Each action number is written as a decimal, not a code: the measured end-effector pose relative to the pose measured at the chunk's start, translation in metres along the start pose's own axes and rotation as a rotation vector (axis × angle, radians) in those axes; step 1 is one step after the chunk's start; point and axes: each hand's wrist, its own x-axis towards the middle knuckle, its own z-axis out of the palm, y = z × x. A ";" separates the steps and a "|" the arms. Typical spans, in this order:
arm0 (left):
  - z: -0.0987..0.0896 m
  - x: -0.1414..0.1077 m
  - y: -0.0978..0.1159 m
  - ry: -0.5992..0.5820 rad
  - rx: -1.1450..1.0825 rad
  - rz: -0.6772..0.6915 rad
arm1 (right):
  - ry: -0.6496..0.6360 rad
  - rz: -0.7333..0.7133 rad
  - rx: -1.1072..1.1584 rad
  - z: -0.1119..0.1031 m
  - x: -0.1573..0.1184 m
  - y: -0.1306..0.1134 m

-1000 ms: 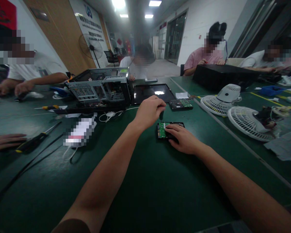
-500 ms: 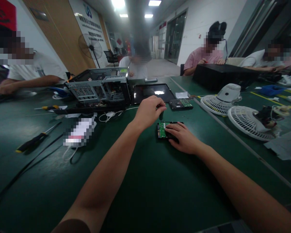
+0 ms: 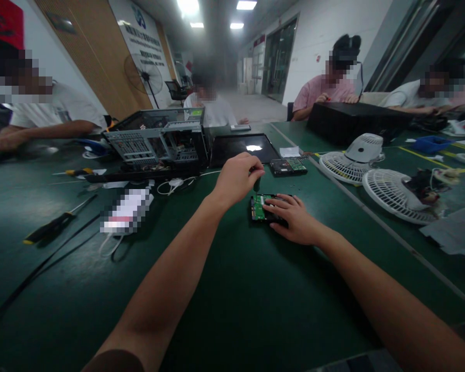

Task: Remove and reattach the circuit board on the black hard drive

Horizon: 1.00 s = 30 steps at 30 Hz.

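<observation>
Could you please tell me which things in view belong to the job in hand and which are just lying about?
In use:
screwdriver in the left hand
hard drive under the right hand

Lying about, seemingly:
second hard drive
nearer loose screwdriver
nearer fan grille

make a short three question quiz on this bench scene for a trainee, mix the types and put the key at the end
1. Multiple choice: what does the left hand hold?
a) a blue tray
b) a dark-handled screwdriver
c) a white cable

2. True or false: the right hand rests on the hard drive that has a green circuit board.

3. Fill the gap: from where the person works, the opened computer case stands to the ____ of the flat dark screen.

Key: 1. b; 2. true; 3. left
</observation>
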 end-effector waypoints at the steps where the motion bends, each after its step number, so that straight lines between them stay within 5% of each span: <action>1: 0.000 0.000 0.000 0.000 0.000 0.000 | -0.002 0.003 0.001 0.000 0.000 0.000; 30: 0.000 -0.001 -0.001 0.002 0.021 0.022 | -0.068 0.065 0.001 -0.002 -0.003 0.016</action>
